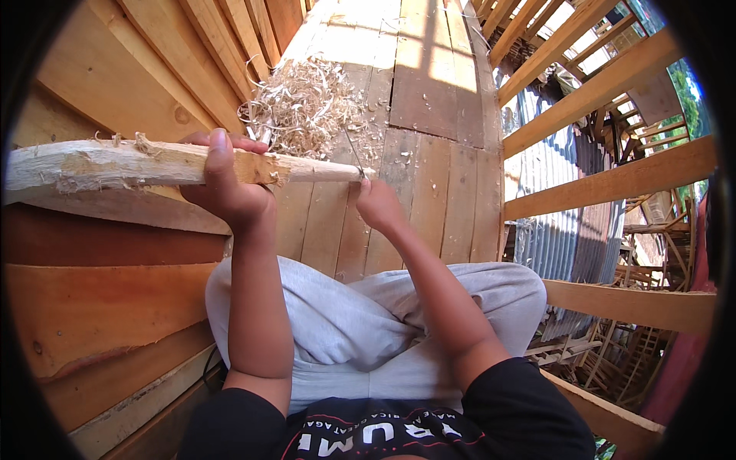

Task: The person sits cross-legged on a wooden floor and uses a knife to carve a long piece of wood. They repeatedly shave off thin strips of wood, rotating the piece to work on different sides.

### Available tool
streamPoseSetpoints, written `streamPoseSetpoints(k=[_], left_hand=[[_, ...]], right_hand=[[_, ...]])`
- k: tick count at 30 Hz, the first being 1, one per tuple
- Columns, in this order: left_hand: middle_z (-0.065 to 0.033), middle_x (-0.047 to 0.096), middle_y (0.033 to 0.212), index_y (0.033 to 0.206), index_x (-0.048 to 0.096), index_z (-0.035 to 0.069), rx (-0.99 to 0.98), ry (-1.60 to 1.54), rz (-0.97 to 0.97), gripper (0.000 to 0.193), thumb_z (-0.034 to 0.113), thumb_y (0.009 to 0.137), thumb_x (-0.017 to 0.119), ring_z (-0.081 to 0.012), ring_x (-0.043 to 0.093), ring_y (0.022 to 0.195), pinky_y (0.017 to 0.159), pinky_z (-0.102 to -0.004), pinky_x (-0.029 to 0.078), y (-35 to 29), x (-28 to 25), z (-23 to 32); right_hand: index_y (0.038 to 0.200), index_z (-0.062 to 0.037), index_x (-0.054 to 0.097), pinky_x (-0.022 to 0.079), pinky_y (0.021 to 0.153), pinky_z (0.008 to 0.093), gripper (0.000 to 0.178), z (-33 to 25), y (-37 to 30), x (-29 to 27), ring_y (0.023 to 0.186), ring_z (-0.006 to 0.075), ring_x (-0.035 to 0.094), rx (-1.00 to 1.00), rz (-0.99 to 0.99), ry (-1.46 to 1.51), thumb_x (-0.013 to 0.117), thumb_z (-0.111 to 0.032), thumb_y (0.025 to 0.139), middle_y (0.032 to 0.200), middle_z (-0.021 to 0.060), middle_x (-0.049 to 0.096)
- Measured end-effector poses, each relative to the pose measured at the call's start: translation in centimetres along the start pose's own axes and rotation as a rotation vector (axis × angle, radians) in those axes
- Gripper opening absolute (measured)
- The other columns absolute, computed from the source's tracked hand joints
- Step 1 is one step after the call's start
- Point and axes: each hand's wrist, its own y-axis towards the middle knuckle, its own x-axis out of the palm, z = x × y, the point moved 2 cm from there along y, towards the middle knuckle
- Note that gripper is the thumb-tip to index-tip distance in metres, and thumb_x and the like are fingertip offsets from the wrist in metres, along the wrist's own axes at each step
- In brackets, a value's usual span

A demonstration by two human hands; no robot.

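Held level across the middle of the view, over the lap: a stick (pixel 153 165), rough and splintery on its thick left part, shaved smooth and pale where it tapers to a blunt tip on the right. Clamped around its middle by the left hand (pixel 226 180), fingers wrapped over the top, thumb up the near side. Set against the tapered tip, a thin knife (pixel 354 157), blade rising up and to the far side, gripped in the closed right hand (pixel 377 203). Likely trouble: a blade slipping off the smooth taper and running toward the left hand, since both sit on the same line; a cut biting too deep into the grain and snapping the thin tip; splinters from the torn fibres on the rough part catching the palm. Just beyond the stick, on the far side, a loose heap of shavings (pixel 307 103), curly and straw-coloured. Underneath, a floor (pixel 429 92) of worn, greyish planks with gaps, sunlit farther off. To the left, stacked boards (pixel 107 291), reddish-brown and smooth-sawn. To the right, bare timber rails (pixel 606 184) with corrugated sheet (pixel 552 238) below. Near, grey trousers (pixel 360 322) of soft cloth over crossed legs.
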Motion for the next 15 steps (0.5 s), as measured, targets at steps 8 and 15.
streamPoseSetpoints(k=[8, 15], left_hand=[[-0.0076, 0.049, 0.058, 0.085, 0.047, 0.005, 0.030, 0.031, 0.012, 0.022, 0.022, 0.076, 0.059, -0.0210, 0.054, 0.051, 0.056, -0.0323, 0.048, 0.8, -1.1, -0.1], [-0.0082, 0.049, 0.055, 0.088, 0.047, 0.003, -0.018, -0.107, -0.085, 0.024, 0.018, 0.076, 0.060, -0.0206, 0.055, 0.045, 0.056, -0.0320, 0.050, 0.4, -0.2, -0.4]], right_hand=[[0.093, 0.0097, 0.061, 0.045, 0.085, 0.0530, 0.045, -7.7, -3.1, -2.2, 0.094, 0.0485, 0.058, -0.105, -0.104, 0.059, 0.037, -0.028, 0.097, 0.095, 0.0346, 0.061], [0.094, 0.0090, 0.062, 0.047, 0.081, 0.0497, 0.046, 3.3, 2.9, -0.3, 0.090, 0.0460, 0.061, 0.234, -0.147, 0.068, 0.039, -0.030, 0.097, 0.092, 0.0308, 0.063]])
